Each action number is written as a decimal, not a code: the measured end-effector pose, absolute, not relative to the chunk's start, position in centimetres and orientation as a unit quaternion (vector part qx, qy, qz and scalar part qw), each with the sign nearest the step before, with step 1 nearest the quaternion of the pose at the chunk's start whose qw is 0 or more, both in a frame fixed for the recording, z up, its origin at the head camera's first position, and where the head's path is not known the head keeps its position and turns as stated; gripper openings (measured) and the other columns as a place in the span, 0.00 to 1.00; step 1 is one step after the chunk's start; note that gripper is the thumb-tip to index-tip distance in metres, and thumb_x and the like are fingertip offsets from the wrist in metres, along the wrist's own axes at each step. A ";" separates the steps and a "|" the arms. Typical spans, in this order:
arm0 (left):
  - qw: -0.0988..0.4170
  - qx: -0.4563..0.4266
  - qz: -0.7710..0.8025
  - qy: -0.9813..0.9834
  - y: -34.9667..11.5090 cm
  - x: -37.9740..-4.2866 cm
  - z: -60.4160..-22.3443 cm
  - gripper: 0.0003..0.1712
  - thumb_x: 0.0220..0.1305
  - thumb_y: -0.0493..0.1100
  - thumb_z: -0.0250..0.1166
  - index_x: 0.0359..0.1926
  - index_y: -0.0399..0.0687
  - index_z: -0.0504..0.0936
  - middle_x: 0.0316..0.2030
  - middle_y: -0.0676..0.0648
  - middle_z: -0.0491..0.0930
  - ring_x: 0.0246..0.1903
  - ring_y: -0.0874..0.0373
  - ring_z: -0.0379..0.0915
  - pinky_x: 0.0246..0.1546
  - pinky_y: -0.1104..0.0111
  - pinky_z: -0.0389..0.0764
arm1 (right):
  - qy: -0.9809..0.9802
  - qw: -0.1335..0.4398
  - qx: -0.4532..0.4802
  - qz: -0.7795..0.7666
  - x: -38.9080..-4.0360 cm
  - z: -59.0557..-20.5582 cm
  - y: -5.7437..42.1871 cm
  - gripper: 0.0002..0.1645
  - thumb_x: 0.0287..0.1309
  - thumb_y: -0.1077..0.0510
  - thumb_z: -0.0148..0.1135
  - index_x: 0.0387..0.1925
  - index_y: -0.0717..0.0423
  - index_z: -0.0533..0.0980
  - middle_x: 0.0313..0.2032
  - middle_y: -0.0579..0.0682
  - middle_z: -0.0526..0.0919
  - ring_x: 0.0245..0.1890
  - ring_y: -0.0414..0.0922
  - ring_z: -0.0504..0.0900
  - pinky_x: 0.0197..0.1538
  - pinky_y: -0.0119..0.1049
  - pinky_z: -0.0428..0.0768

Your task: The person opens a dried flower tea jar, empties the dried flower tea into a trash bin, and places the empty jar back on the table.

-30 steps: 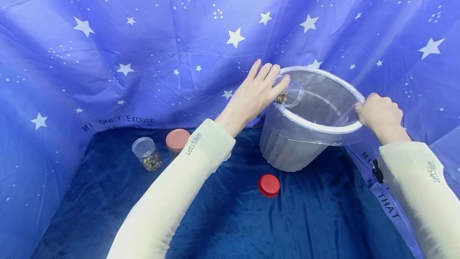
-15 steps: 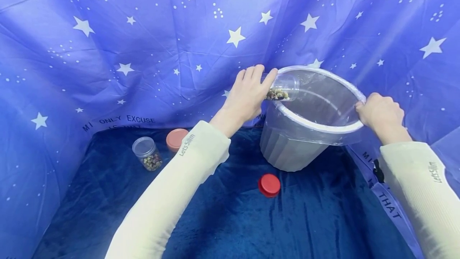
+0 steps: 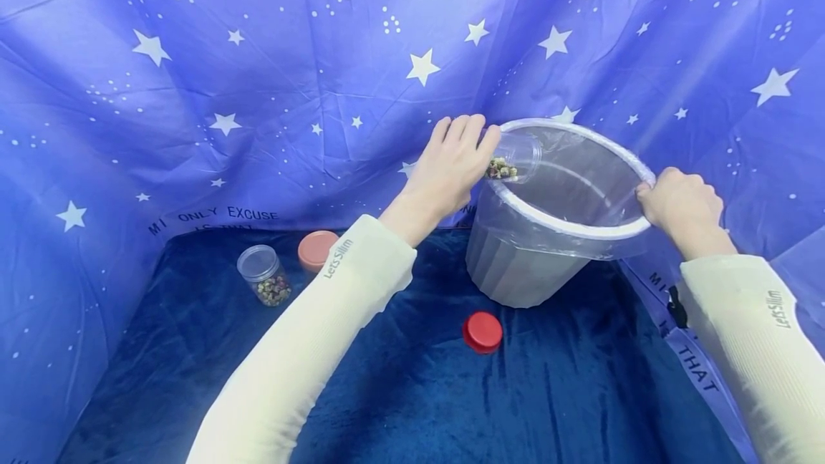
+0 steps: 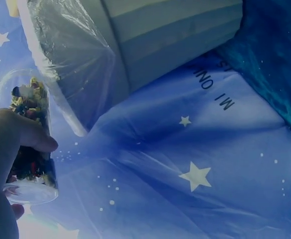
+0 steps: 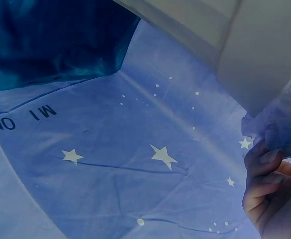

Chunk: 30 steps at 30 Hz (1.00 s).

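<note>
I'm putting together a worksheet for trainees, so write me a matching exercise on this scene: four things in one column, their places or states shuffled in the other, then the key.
Column one
1. Left hand
2. Right hand
3. Red lid
4. Pink lid

Column two
A. Nearer the head camera than the grey bin, on blue cloth
B. Holding a tilted clear jar
C. Partly hidden by the left sleeve in the head view
D. Holding the bin's rim

Pairs: 1-B; 2-D; 3-A; 4-C
</note>
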<state>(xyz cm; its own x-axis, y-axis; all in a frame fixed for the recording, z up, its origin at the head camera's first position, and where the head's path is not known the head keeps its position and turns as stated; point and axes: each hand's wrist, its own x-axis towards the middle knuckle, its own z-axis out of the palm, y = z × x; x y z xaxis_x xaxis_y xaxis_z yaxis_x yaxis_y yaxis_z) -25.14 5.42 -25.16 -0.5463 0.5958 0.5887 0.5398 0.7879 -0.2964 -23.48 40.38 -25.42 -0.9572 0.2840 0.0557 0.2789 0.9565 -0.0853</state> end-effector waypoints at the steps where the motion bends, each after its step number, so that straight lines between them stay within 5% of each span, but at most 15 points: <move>1: 0.361 -0.327 0.045 -0.873 5.5 -25.2 -25.2 0.32 0.52 0.40 0.66 0.59 0.46 0.68 0.54 0.44 0.73 0.57 0.48 0.70 0.63 0.56 0.70 | -0.988 0.034 -0.143 0.038 -23.5 -25.5 40.4 0.33 0.68 0.44 0.40 0.39 0.75 0.70 0.42 0.85 0.71 0.42 0.82 0.72 0.35 0.65 0.72; 13: 0.463 -0.354 0.072 -0.809 6.8 -25.5 -25.5 0.22 0.69 0.28 0.37 0.54 0.48 0.71 0.54 0.45 0.75 0.56 0.49 0.71 0.68 0.55 0.67 | -0.988 0.035 -0.142 0.039 -23.5 -25.5 40.4 0.32 0.68 0.44 0.41 0.40 0.75 0.70 0.42 0.85 0.71 0.42 0.82 0.72 0.36 0.65 0.72; 30: 0.482 -0.351 0.083 -0.798 7.6 -25.7 -25.3 0.25 0.71 0.27 0.31 0.50 0.52 0.72 0.50 0.50 0.75 0.56 0.53 0.70 0.71 0.56 0.63 | -0.989 0.037 -0.141 0.040 -23.7 -25.6 40.6 0.31 0.68 0.44 0.41 0.36 0.72 0.71 0.40 0.83 0.72 0.41 0.81 0.72 0.34 0.63 0.72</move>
